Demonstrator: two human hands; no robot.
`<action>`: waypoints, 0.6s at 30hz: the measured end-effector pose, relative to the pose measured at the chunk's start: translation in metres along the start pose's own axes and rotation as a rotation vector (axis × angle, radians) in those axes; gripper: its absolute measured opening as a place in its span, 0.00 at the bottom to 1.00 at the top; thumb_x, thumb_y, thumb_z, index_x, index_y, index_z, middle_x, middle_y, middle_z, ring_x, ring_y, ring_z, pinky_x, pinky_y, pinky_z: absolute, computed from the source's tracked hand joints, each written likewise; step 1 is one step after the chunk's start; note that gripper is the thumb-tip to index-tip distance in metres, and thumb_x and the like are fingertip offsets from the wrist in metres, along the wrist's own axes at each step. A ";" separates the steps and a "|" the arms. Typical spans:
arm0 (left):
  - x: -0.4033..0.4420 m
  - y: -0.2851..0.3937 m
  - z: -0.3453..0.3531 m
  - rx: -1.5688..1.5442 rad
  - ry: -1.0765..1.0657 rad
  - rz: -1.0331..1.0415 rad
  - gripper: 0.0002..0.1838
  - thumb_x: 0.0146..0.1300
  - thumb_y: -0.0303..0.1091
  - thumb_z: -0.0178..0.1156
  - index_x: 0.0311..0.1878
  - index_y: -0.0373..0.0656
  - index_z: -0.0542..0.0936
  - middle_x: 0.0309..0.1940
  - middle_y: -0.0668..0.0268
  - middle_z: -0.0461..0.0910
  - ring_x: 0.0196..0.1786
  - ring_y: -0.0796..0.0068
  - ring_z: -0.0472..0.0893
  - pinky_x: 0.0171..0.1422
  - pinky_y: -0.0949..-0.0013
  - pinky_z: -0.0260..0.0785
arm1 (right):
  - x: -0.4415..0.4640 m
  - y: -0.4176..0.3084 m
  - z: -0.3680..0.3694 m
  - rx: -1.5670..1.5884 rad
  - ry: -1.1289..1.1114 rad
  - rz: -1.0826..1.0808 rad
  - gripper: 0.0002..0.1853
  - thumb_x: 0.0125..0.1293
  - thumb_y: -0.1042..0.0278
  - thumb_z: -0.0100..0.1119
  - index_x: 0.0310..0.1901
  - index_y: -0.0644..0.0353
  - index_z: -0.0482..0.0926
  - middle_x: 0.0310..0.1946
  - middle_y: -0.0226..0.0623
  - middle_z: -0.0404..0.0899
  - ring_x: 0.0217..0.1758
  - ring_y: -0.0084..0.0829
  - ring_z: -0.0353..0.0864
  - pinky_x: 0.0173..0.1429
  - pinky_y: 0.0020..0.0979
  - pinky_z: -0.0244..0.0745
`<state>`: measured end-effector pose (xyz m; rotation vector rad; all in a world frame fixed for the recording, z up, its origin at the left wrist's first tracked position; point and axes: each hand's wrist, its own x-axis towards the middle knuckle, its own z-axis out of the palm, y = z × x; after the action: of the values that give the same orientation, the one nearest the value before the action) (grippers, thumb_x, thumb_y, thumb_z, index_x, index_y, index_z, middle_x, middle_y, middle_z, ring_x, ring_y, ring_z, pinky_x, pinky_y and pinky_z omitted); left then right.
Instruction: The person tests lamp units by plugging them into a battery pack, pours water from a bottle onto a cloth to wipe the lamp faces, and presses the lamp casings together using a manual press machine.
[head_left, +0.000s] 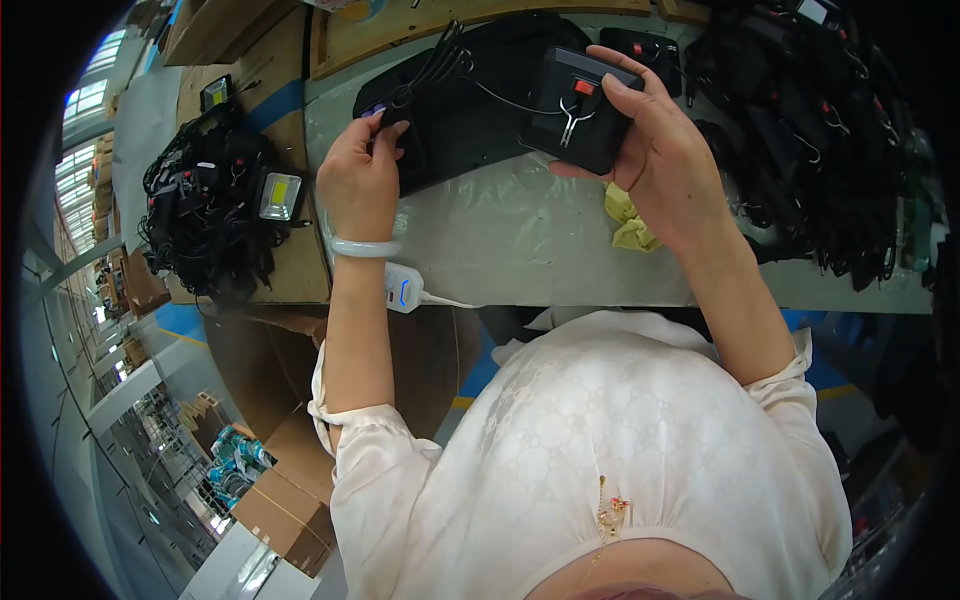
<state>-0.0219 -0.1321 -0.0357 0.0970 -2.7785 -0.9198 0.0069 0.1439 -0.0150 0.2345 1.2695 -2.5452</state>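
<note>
My right hand (670, 150) grips a black square lamp (550, 110), its back turned up, with a red switch and a wire hook showing. A thin black cable (500, 98) runs from the lamp's side toward the left. At the left, my left hand (362, 170) pinches the cable's end beside a loop; a small purple spot shows at the fingertips, and the exact part held is hard to make out. Both hands are over a black mat (465, 150) on the table. A crumpled yellow cloth (630, 222) lies below my right hand.
Piled lamps with tangled cables lie at the left (215, 220) and right (810, 140). A white charger (403, 288) with a blue light sits at the table's front edge. Wooden framing (400, 35) borders the back. Open cardboard boxes (290, 500) stand below left.
</note>
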 end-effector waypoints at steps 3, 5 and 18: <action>0.004 -0.004 0.001 0.187 0.036 0.169 0.09 0.66 0.36 0.68 0.40 0.40 0.87 0.31 0.62 0.86 0.32 0.66 0.86 0.37 0.67 0.74 | 0.001 0.001 -0.001 -0.003 -0.004 0.000 0.29 0.76 0.59 0.55 0.73 0.61 0.62 0.60 0.44 0.77 0.57 0.35 0.86 0.55 0.46 0.89; 0.004 -0.006 0.001 0.345 0.038 0.262 0.10 0.65 0.39 0.68 0.37 0.42 0.86 0.31 0.60 0.85 0.33 0.58 0.84 0.36 0.62 0.72 | 0.000 0.000 -0.001 -0.009 0.015 0.006 0.30 0.74 0.60 0.57 0.72 0.60 0.63 0.58 0.44 0.78 0.55 0.35 0.86 0.54 0.45 0.89; 0.001 0.002 0.004 0.671 0.095 0.328 0.06 0.64 0.40 0.68 0.38 0.50 0.84 0.29 0.65 0.86 0.31 0.55 0.86 0.32 0.58 0.77 | 0.000 0.008 0.000 0.053 -0.015 0.031 0.29 0.63 0.64 0.70 0.64 0.56 0.70 0.48 0.36 0.81 0.48 0.26 0.85 0.41 0.38 0.88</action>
<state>-0.0241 -0.1279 -0.0372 -0.2007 -2.7664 0.1045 0.0093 0.1397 -0.0212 0.2435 1.1853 -2.5516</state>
